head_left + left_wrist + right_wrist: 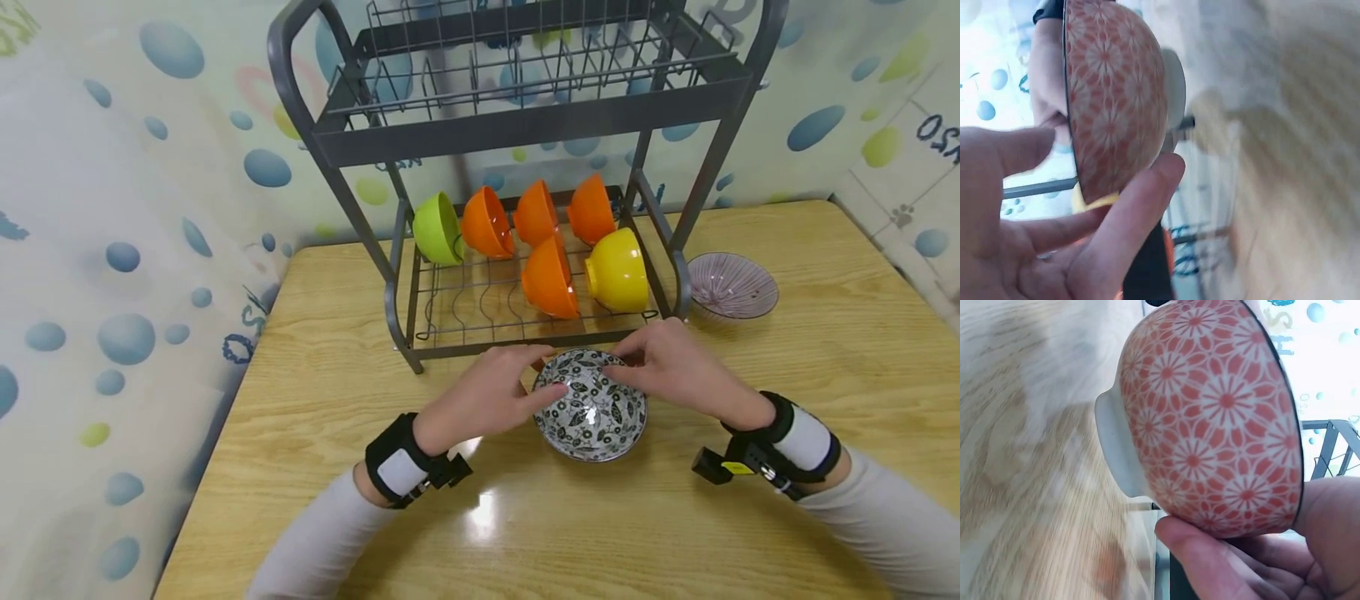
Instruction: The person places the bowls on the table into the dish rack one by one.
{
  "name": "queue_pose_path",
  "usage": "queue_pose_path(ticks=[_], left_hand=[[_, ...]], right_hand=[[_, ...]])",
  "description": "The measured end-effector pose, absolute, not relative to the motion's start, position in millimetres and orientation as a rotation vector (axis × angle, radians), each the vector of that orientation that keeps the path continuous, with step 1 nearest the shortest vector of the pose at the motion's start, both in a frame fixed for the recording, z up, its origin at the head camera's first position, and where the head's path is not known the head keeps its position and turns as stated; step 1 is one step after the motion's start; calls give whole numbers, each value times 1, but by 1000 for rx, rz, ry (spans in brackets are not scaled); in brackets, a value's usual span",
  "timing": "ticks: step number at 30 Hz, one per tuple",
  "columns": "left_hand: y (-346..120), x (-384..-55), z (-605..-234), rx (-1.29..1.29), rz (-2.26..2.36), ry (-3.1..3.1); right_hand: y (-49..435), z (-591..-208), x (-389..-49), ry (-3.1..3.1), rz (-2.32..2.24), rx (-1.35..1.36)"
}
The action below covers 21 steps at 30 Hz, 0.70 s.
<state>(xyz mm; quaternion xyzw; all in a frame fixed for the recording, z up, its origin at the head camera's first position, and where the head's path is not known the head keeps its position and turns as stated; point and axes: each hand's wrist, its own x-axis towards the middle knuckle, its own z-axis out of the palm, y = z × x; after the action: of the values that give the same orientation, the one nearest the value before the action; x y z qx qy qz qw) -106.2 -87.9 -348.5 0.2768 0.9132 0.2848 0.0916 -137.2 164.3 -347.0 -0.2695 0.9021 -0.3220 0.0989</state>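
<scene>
Both hands hold one bowl [592,417] between them, near the front of the rack. Its inside carries a black-and-white leaf pattern; outside, the wrist views show red with white flowers, a dark rim and a pale foot. The left hand [487,392] grips the left side, its thumb over the rim and its fingers beneath the outer wall. On the opposite side the right hand [675,371] does likewise, thumb inside and fingers against the outside. In the right wrist view the bowl's foot [1119,447] seems slightly off the tabletop.
Behind the bowl stands a dark two-tier dish rack [525,125]. Its lower tier holds a green bowl [437,229], several orange bowls [549,279] and a yellow bowl [618,271], tilted on their sides. A pinkish striped bowl [733,287] sits right of the rack on the wooden table [322,333].
</scene>
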Motion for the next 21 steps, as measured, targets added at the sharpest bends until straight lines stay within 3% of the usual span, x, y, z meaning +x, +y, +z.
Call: queue_pose_path(ticks=[11,21], left_hand=[[-87,-112,-362,815,846,2616],[-94,-114,-349,799,823,2641]], right_hand=[[145,-352,-136,2623,-985,-875],[141,-347,-135,2573,-1029,-883]])
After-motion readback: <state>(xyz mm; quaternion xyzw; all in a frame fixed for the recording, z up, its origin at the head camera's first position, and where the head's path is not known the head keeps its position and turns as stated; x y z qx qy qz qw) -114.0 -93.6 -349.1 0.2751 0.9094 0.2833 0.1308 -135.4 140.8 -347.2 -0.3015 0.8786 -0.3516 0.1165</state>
